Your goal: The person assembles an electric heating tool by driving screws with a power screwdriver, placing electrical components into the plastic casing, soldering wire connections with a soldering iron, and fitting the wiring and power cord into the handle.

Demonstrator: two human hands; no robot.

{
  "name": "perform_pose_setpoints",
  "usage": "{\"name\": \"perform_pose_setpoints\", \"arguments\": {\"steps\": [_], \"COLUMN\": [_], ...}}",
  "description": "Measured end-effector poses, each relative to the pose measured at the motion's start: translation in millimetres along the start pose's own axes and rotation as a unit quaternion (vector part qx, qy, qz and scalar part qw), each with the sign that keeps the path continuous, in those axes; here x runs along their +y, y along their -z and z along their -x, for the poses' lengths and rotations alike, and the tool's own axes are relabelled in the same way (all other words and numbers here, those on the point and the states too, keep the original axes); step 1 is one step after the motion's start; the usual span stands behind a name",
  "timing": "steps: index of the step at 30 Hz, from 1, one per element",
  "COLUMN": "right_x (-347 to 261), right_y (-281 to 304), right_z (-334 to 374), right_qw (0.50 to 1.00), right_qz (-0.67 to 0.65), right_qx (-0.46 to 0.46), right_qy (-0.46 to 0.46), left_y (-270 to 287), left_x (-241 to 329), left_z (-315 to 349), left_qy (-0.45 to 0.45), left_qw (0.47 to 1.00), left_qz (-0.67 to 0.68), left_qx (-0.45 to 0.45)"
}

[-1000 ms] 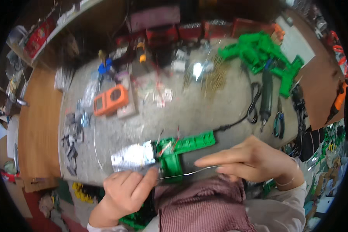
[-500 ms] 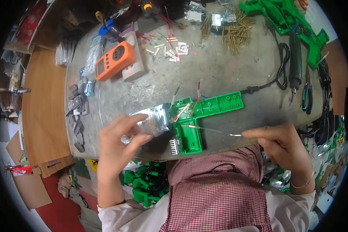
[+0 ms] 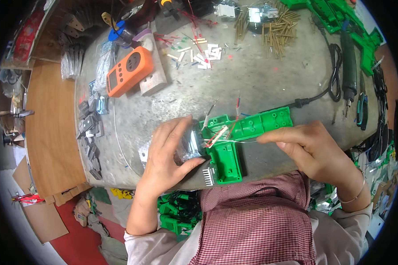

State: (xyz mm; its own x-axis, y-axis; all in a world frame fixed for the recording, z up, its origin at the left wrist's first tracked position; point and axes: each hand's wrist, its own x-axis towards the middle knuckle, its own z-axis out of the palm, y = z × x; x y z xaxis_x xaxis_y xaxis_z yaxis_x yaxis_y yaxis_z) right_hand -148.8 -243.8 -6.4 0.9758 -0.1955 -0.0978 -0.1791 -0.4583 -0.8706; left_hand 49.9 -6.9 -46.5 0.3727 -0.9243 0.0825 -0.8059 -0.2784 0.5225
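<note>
A green gun-shaped housing half [image 3: 229,167] lies open on the bench near its front edge. From its left end sticks a silver metal barrel [image 3: 191,146], partly hidden by my left hand [image 3: 166,154], whose fingers are wrapped round it. My right hand [image 3: 311,148] is closed at the right, its index finger and thumb pinching the end of a thin pale wire [image 3: 241,141] that runs left into the housing. Inside, a white strip-like part [image 3: 219,136] sits among red and black wires. A white comb-shaped piece [image 3: 208,176] is beside the grip.
An orange meter [image 3: 129,73] rests on a white block at the left back. Grey finned parts [image 3: 89,123] line the left edge. Brass-coloured rods [image 3: 281,33] are piled at the back. A dark electric screwdriver [image 3: 349,66], green-handled pliers [image 3: 362,110] and green housings [image 3: 362,48] are at the right.
My left hand has moved right and closed round the silver barrel. The wire in my right hand is now drawn straighter over the housing. The whole view has shifted slightly.
</note>
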Motion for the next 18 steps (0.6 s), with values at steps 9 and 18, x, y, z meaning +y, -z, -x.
{"name": "perform_pose_setpoints", "arguments": {"steps": [9,18], "right_x": [1,-3], "right_y": [-6,-8], "right_z": [-12,-16], "right_qw": [1.000,0.998], "right_qz": [-0.021,0.023], "right_qx": [0.001,-0.066], "right_qy": [0.018,-0.002], "left_y": [6,3], "left_x": [1,0], "left_z": [-2,-3], "left_qy": [0.009,0.013], "left_qw": [1.000,0.999], "left_qz": [0.007,0.035], "left_qx": [-0.025,-0.012]}}
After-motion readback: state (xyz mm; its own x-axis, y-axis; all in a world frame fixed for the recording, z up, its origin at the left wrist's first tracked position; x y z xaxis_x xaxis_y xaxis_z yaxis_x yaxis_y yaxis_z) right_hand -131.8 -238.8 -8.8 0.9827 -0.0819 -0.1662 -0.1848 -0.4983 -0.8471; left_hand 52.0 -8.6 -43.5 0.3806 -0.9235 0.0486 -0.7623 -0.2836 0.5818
